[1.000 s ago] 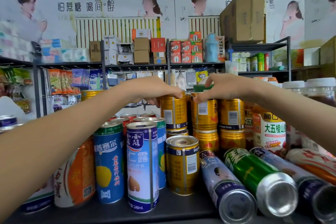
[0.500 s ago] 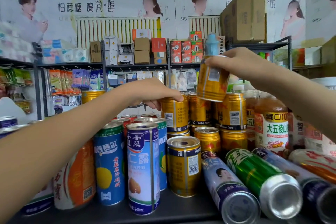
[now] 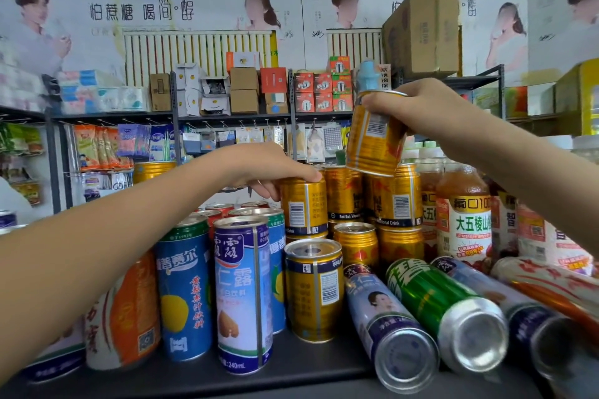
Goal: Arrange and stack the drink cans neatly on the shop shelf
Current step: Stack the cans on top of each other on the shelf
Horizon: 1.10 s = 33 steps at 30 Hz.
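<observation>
My right hand grips a gold can by its top and holds it tilted in the air above the stacked gold cans. My left hand rests on top of another stacked gold can, fingers curled over its rim. Below the lifted can a lower-row gold can shows its bare top. One more gold can stands alone at the front of the dark shelf.
Tall blue cans and an orange can stand at the left. A pale blue can, a green can and others lie on their sides at the right. Juice bottles stand behind them. Racks of boxes fill the background.
My right hand lifted the gold can off the stack, up and to the right, and now holds it a little higher. My left hand has stayed on its can.
</observation>
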Tool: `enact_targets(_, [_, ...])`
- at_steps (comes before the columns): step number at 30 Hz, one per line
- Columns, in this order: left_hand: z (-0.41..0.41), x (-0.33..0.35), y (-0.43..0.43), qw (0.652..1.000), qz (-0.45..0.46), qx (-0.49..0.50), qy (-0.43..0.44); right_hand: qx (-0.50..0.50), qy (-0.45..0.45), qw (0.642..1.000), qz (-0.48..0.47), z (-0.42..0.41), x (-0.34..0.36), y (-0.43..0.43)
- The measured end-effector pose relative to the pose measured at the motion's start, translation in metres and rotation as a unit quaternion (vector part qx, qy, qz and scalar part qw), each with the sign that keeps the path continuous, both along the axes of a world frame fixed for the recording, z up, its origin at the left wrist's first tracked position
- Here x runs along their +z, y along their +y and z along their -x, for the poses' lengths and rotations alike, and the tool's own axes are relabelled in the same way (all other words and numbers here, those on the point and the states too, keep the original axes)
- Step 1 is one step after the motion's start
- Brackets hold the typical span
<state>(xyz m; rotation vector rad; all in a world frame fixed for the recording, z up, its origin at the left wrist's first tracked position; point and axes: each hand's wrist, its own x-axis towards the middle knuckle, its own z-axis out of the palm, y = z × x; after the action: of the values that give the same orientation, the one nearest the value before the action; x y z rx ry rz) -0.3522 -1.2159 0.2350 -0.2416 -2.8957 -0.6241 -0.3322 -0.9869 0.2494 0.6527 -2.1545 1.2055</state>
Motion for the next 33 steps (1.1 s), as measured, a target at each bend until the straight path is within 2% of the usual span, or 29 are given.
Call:
enact_targets(9, [-0.014, -0.005, 0.006, 1.0, 0.011, 0.004, -0.025, 0.008, -0.015, 0.999, 0.031, -0.012, -0.005, -0.005])
enact_targets(16, [-0.033, -0.004, 0.016, 0.999, 0.032, 0.015, 0.02, 0.079, -0.072, 0.983, 0.147, -0.023, -0.011, -0.006])
enact_targets(19, [-0.046, 0.0, 0.018, 0.998, 0.03, 0.006, 0.062, 0.15, -0.129, 0.941, 0.273, -0.031, -0.008, -0.007])
enact_targets(21, [-0.055, 0.001, 0.02, 0.987, 0.081, 0.018, 0.138, 0.23, -0.182, 0.885, 0.362, -0.037, -0.007, -0.008])
enact_targets(23, [-0.063, -0.002, 0.027, 0.968, 0.077, -0.005, 0.239, 0.292, -0.228, 0.831, 0.416, -0.043, -0.006, -0.009])
enact_targets(26, [-0.078, -0.008, 0.04, 0.93, -0.074, -0.084, 0.35, 0.327, -0.269, 0.791, 0.441, -0.048, -0.008, -0.013])
enact_targets(28, [-0.086, -0.011, 0.043, 0.898, -0.169, -0.143, 0.379, 0.335, -0.298, 0.78, 0.436, -0.056, -0.011, -0.015])
enact_targets(30, [-0.094, -0.011, 0.043, 0.883, -0.211, -0.174, 0.381, 0.357, -0.313, 0.78, 0.408, -0.061, -0.012, -0.013])
enact_targets(31, [-0.097, -0.01, 0.041, 0.883, -0.218, -0.174, 0.377, 0.353, -0.319, 0.794, 0.378, -0.06, -0.012, -0.011])
enact_targets(32, [-0.101, -0.008, 0.04, 0.887, -0.216, -0.167, 0.373, 0.322, -0.315, 0.833, 0.32, -0.06, -0.011, -0.008])
enact_targets(33, [-0.104, -0.007, 0.04, 0.892, -0.202, -0.156, 0.372, 0.257, -0.286, 0.893, 0.234, -0.06, -0.01, -0.005])
